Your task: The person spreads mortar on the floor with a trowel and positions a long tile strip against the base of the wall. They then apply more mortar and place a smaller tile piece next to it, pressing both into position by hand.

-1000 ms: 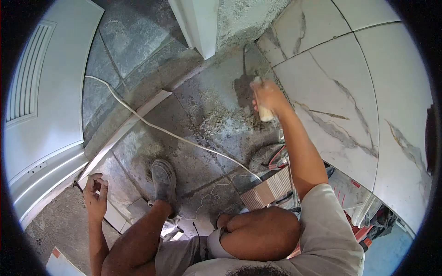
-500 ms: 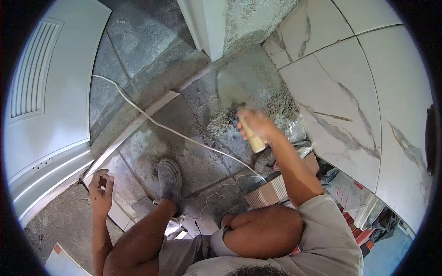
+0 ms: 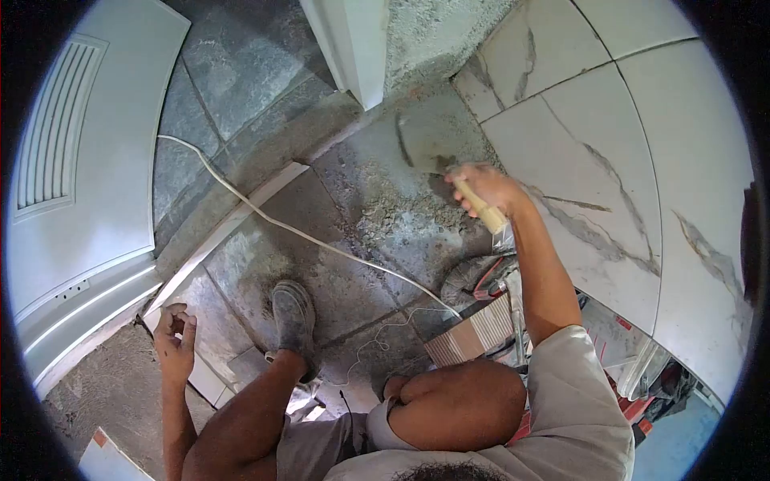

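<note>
Trowel gripped by right hand, left hand loosely curled, empty, no legible writing

Prob. home reno: marble tiles, mortar.

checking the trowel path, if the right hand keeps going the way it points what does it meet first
Probably the patch of grey mortar on the floor: the right hand aims the wooden-handled trowel toward the white door frame. Depth unclear.

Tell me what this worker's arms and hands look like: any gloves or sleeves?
No gloves: both the left hand and the right hand are bare. The right arm is bare up to a short, light grey sleeve at the shoulder. The left arm shows no sleeve. No watch, rings or markings are visible.
</note>
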{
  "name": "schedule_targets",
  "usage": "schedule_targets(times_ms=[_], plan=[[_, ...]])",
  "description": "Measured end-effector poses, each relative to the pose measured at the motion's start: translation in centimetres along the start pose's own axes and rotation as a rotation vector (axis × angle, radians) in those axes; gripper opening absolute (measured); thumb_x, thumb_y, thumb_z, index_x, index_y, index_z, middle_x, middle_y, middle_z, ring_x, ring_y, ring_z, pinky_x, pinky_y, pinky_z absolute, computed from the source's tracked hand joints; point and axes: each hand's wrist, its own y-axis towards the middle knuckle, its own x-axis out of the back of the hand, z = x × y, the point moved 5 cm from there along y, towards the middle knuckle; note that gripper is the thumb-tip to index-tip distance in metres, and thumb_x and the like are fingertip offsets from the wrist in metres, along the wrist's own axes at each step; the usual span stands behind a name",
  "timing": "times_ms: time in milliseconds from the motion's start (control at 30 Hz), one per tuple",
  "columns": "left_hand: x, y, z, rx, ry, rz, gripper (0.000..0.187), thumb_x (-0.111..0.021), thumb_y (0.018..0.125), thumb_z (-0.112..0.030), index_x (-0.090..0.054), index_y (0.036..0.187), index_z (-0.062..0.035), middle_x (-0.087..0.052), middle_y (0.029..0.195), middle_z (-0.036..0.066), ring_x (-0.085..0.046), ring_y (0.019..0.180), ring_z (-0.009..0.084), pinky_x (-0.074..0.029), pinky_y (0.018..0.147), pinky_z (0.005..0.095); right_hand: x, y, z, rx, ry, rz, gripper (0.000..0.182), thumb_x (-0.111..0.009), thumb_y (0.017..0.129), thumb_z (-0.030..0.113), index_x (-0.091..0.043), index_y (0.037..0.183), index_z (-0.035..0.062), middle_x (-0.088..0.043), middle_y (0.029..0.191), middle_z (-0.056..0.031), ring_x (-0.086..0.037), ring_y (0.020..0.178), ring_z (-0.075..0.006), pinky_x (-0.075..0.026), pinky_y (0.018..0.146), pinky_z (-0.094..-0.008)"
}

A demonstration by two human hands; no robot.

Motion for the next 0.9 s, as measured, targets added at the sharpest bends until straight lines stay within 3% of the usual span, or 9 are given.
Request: schedule_targets(times_ms=[167, 300, 500, 667, 833, 900], plan=[[0.1, 0.3, -0.1, -0.030, -0.039, -0.025, 0.019, -0.062, 0.090, -0.011, -0.057, 0.103, 0.0017, -0.052, 0.073, 0.001, -0.048, 0.064, 0.0074, -0.040, 0.059, 0.0224, 0.8, 2.7, -0.8, 0.054, 0.039, 0.091, 0.034, -0.047, 0.093, 0.031, -0.058, 0.106, 0.0022, -0.054, 0.074, -0.0054, -0.051, 0.055, -0.0131, -0.047, 0.046, -0.0287], [0.3, 0.5, -1.3, -0.016, 0.020, 0.018, 0.019, -0.062, 0.090, -0.010, -0.057, 0.105, 0.0016, -0.053, 0.075, 0.000, -0.048, 0.065, 0.0073, -0.040, 0.060, 0.0220, 1.6, 2.2, -1.6, 0.071, 0.200, -0.134, 0.032, -0.043, 0.095, 0.028, -0.057, 0.105, 0.0015, -0.054, 0.074, -0.0066, -0.051, 0.054, -0.0147, -0.047, 0.045, -0.0293], [-0.2, 0.4, -0.7, -0.025, -0.025, 0.009, 0.018, -0.060, 0.091, -0.008, -0.056, 0.106, 0.0022, -0.051, 0.077, 0.000, -0.046, 0.065, 0.0064, -0.038, 0.059, 0.0219, -0.3, 4.6, -1.7, 0.111, 0.317, -0.099, 0.030, -0.043, 0.093, 0.027, -0.053, 0.102, 0.0000, -0.054, 0.074, -0.0074, -0.052, 0.054, -0.0167, -0.048, 0.046, -0.0321], [-0.3, 0.5, 0.2, -0.052, -0.005, 0.008, 0.018, -0.060, 0.091, -0.007, -0.056, 0.106, 0.0019, -0.050, 0.076, -0.001, -0.045, 0.064, 0.0056, -0.037, 0.059, 0.0210, -1.5, 4.7, -1.3, 0.145, 0.558, -0.250, 0.029, -0.044, 0.092, 0.027, -0.053, 0.100, 0.0009, -0.055, 0.074, -0.0082, -0.054, 0.054, -0.0171, -0.050, 0.047, -0.0333], [-0.6, 0.9, -1.4, -0.081, 0.028, 0.034, 0.018, -0.060, 0.091, -0.006, -0.056, 0.107, 0.0013, -0.050, 0.076, -0.001, -0.044, 0.065, 0.0055, -0.036, 0.059, 0.0210, -2.5, 6.2, -0.9, 0.188, 0.664, -0.225, 0.030, -0.044, 0.092, 0.029, -0.053, 0.101, 0.0011, -0.056, 0.074, -0.0089, -0.054, 0.054, -0.0179, -0.051, 0.047, -0.0340], [-0.5, 1.1, -1.1, -0.085, 0.018, 0.024, 0.018, -0.060, 0.091, -0.007, -0.056, 0.107, 0.0013, -0.050, 0.076, -0.001, -0.044, 0.065, 0.0056, -0.036, 0.059, 0.0210, -3.0, 5.9, -1.1, 0.178, 0.764, -0.230, 0.025, -0.046, 0.092, 0.028, -0.053, 0.092, 0.0039, -0.056, 0.072, -0.0098, -0.056, 0.055, -0.0192, -0.052, 0.048, -0.0356]])
